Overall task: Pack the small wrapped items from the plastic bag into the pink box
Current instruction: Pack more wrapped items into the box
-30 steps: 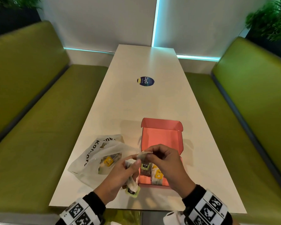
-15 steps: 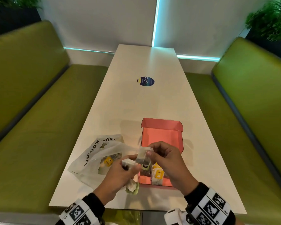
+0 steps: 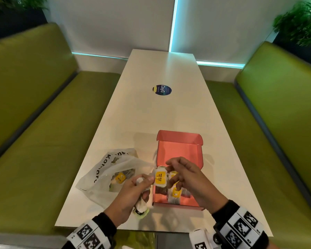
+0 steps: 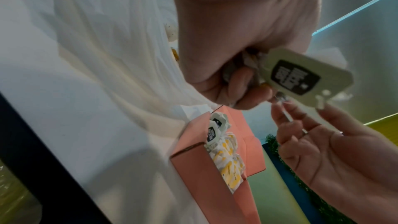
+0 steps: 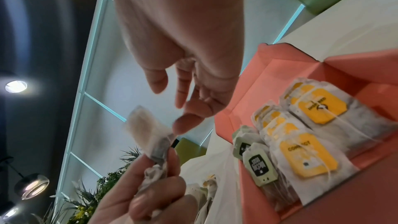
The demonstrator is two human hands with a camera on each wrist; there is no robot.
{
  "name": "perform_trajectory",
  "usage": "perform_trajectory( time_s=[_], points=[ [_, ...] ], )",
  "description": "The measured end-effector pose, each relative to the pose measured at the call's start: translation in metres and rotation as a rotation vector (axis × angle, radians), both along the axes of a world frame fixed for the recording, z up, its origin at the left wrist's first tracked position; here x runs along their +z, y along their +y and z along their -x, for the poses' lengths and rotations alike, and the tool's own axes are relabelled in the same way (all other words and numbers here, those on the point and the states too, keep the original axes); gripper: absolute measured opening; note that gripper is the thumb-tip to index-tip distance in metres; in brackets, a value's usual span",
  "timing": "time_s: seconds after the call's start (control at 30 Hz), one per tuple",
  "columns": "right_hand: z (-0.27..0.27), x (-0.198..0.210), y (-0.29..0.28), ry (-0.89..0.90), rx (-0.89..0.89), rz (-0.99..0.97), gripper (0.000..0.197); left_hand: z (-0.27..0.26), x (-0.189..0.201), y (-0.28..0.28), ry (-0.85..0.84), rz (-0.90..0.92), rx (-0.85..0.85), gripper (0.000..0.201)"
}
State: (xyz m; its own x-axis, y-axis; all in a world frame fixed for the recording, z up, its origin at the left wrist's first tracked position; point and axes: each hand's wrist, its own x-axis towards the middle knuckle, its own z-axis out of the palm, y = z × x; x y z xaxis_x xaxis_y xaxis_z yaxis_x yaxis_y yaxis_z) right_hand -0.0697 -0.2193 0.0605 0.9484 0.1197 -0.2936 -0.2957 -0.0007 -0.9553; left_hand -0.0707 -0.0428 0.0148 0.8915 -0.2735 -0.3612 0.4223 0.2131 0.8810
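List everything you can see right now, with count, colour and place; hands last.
pink box: one, open, near table centre.
plastic bag: one, white translucent, left of the box, more sachets inside.
packed sachets: several, yellow tags and green tags, inside the box.
yellow-tagged sachet: one, between both hands above the box's near left corner.
sticker: one, dark round, mid-table.
table: one, white.
benches: two, green, either side.
left hand: grips a bunch of sachets.
right hand: pinches the yellow-tagged sachet.
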Motion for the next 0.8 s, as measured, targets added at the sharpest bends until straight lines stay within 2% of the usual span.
perform_trajectory(
  time_s=[0.07, 0.13, 0.2, 0.33, 0.4, 0.47, 0.6, 0.7, 0.73, 0.8],
  points=[
    [0.002, 0.001, -0.001, 0.042, 0.056, 0.069, 0.017, -0.001, -0.002, -0.001, -0.008, -0.004, 0.048, 0.019],
    [0.006, 0.000, 0.001, 0.028, 0.105, 0.162, 0.013, 0.000, -0.004, -0.004, -0.032, -0.039, 0.060, 0.022],
    [0.008, -0.003, 0.004, 0.002, 0.075, 0.164, 0.007, 0.001, -0.006, -0.006, -0.064, -0.090, 0.058, 0.024],
    [0.007, -0.007, -0.001, -0.071, -0.024, 0.225, 0.012, 0.003, -0.009, -0.007, -0.084, -0.107, 0.043, 0.022],
    [0.006, -0.006, -0.006, -0.132, 0.056, 0.343, 0.009, 0.004, -0.009, -0.006, -0.085, -0.049, -0.002, 0.031],
    [0.006, -0.007, -0.011, -0.186, 0.182, 0.471, 0.009, 0.005, -0.009, -0.006, -0.120, -0.055, -0.084, 0.031],
    [0.004, -0.009, -0.023, -0.265, 0.283, 0.720, 0.024, 0.005, -0.012, -0.004, -0.211, -0.286, -0.146, 0.002],
    [0.003, -0.008, -0.042, -0.294, 0.210, 0.860, 0.001, 0.004, -0.022, 0.003, -0.282, -0.407, -0.146, 0.011],
    [0.003, -0.008, -0.049, -0.313, 0.190, 0.938, 0.005, 0.003, -0.023, 0.006, -0.295, -0.446, -0.165, 0.006],
    [0.005, -0.008, -0.063, -0.339, 0.180, 1.102, 0.007, 0.001, -0.030, 0.010, -0.352, -0.523, -0.239, 0.014]
  ],
)
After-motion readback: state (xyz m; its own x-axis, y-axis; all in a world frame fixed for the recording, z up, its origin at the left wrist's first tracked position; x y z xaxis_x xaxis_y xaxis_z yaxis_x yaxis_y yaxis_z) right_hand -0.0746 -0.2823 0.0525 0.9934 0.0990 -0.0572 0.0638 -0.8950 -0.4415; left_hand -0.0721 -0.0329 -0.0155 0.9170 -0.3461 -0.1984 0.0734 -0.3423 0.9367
